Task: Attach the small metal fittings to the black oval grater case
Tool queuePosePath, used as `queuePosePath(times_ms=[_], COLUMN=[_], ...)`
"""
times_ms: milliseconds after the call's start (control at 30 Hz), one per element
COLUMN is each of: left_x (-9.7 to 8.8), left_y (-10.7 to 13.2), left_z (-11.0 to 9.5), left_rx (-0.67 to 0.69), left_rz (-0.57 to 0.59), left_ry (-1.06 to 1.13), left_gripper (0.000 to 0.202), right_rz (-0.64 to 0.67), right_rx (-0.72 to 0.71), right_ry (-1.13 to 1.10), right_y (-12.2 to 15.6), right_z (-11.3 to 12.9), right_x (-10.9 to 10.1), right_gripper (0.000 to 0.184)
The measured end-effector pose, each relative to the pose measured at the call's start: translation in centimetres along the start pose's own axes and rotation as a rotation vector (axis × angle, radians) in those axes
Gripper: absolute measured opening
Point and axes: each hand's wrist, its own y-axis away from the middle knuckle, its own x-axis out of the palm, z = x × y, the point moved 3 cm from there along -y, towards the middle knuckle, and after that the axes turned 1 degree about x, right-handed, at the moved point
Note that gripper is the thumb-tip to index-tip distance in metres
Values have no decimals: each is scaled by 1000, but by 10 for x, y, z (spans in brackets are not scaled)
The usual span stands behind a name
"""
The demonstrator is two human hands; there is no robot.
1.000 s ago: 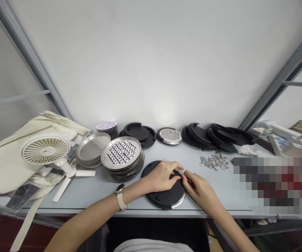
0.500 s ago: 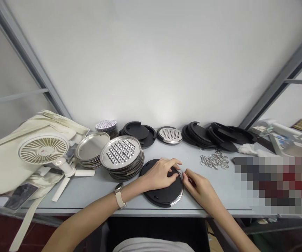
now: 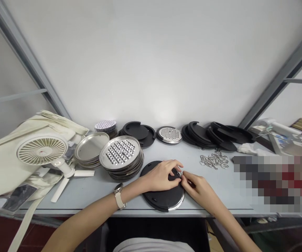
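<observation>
Black disc [image 3: 164,200] near table edge [image 3: 88,211], left hand [image 3: 159,176] curled on top, right hand [image 3: 198,190] pinched at its rim

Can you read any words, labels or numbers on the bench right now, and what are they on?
No text is legible.
Red mark on the white fan's hub: too small to read.
Wristwatch: dial unreadable.
Printed items at the bench's far right: too blurred.
Pixelated patch: unreadable.

No readable text, labels, brands or numbers anywhere in view.
</observation>
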Motion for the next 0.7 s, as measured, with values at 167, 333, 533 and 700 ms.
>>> queuePosePath(times_ms=[167,333,533,700], left_x=[1,0,0,0], left_y=[1,0,0,0], left_z=[-1,-5,-6,-5], left_rx=[33,51,58,28], left_rz=[-6,12,1,17], left_ry=[-58,-68,-47,-48], left_gripper=[33,25,25,27], right_rz=[-11,5,1,-15], right_rx=[11,11,24,17], right_ry=[-1,-21,-9,8], right_y=[1,1,1,2], right_z=[1,3,2,4], right_x=[-1,-1,-1,-1], right_gripper=[30,27,27,27])
